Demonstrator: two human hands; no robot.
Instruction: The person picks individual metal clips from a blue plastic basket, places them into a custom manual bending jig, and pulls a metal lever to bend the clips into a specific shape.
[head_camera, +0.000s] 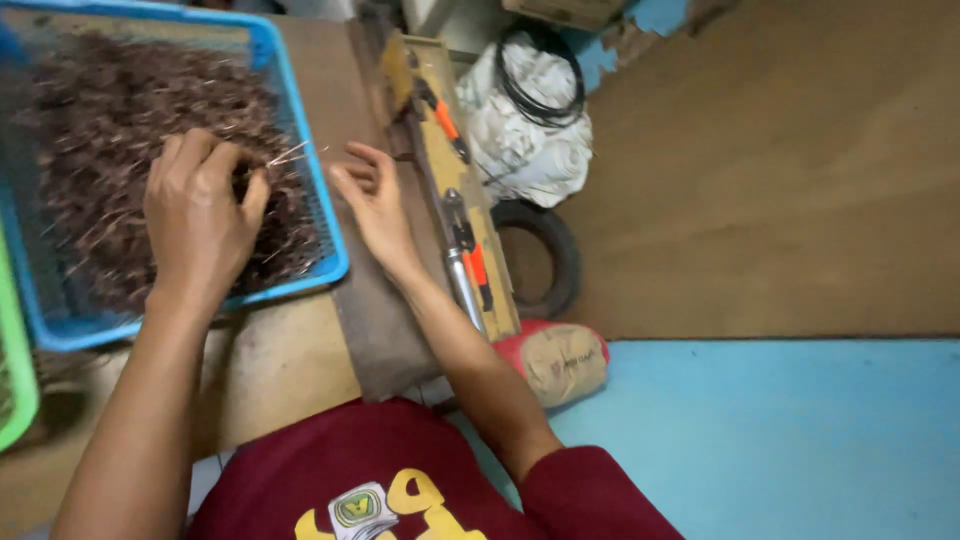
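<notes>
At the far left edge, a green basket (18, 370) rim shows beside a blue basket (300, 150) of rigid plastic mesh with a smooth rounded rim. Inside the blue basket lies a loose heap of small brown pieces (110, 110), matted and bristly, with thin pale wire ends sticking out in all directions. Over this heap the left hand (200, 215) rests palm down, fingers curled and pinched on a few thin wires (288, 155); their long axis runs up and to the right, tips pointing past the basket rim. Just beside the rim, the right hand (375, 205) lies on a grey cloth pad (375, 330), fingers loosely bent, holding nothing visible. Right of it, a narrow wooden jig (490, 250) carries metal levers with orange handles (478, 268), running lengthwise away from the person.
</notes>
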